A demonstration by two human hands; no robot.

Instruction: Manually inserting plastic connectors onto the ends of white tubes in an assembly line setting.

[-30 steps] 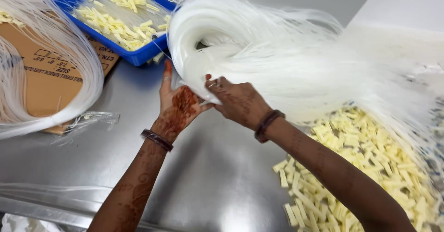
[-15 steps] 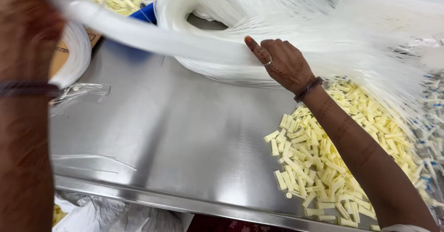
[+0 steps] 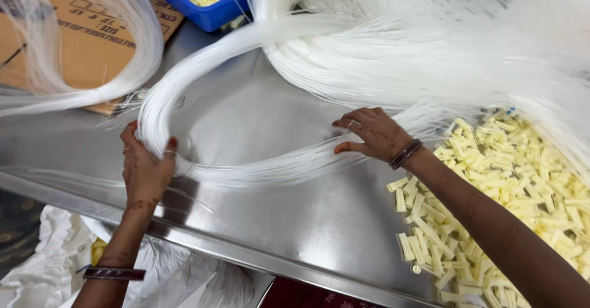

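Observation:
A thick bundle of thin white translucent strands [image 3: 203, 68] curves in a loop across the steel table [image 3: 295, 222]. My left hand [image 3: 146, 163] grips the bend of that loop near the table's front edge. My right hand [image 3: 369, 135] lies flat, fingers spread, on the strands where they run back toward the big white mass [image 3: 418, 44] at the top right. A bracelet sits on each wrist.
A heap of short pale-yellow sticks [image 3: 491, 203] covers the table's right side. A blue tray [image 3: 209, 7] with more sticks stands at the back. Brown cardboard [image 3: 80, 44] under another strand bundle [image 3: 92, 93] lies at the left. White cloth [image 3: 49, 259] hangs below the front edge.
My left hand has pulled a bundle of strands out of the mass, down and left to the front edge. My right hand moved from the mass down onto the trailing strands.

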